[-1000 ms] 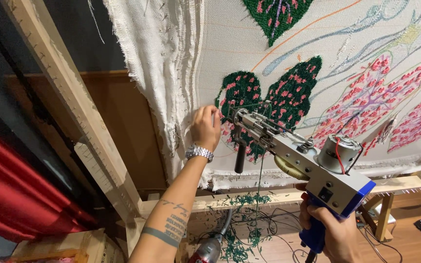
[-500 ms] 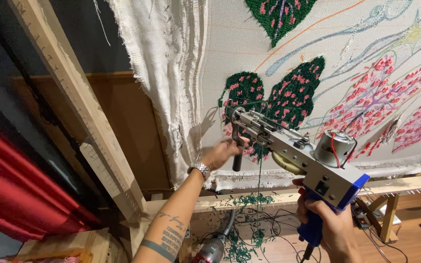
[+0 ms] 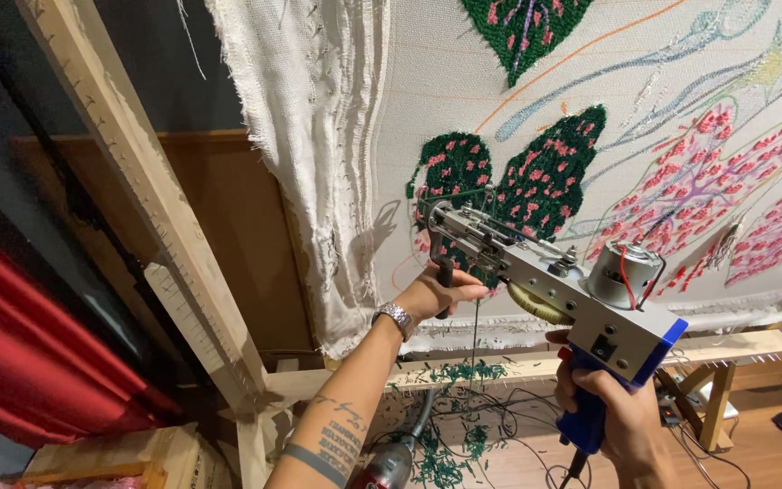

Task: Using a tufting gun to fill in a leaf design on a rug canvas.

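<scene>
1. The left hand is wrapped around the short black front handle of a tufting gun, fingers curled shut on it. A metal watch sits on that wrist, and the forearm bears tattoos.
2. The right hand is clenched around the gun's blue rear grip, low at the right of the view.
3. The gun sits between the 2 hands, tilted up to the left, its needle end against the cloth. A round motor with a red wire sits on top of its grey body.
4. The cloth is stretched on a wooden frame. The needle meets it at a green leaf with pink dots; a second such leaf lies just right of it, and pink leaf shapes spread further right.
5. Loose cloth edge hangs in folds at the left of the work.
6. Green yarn scraps and cables litter the floor below; red fabric hangs at the far left.
</scene>
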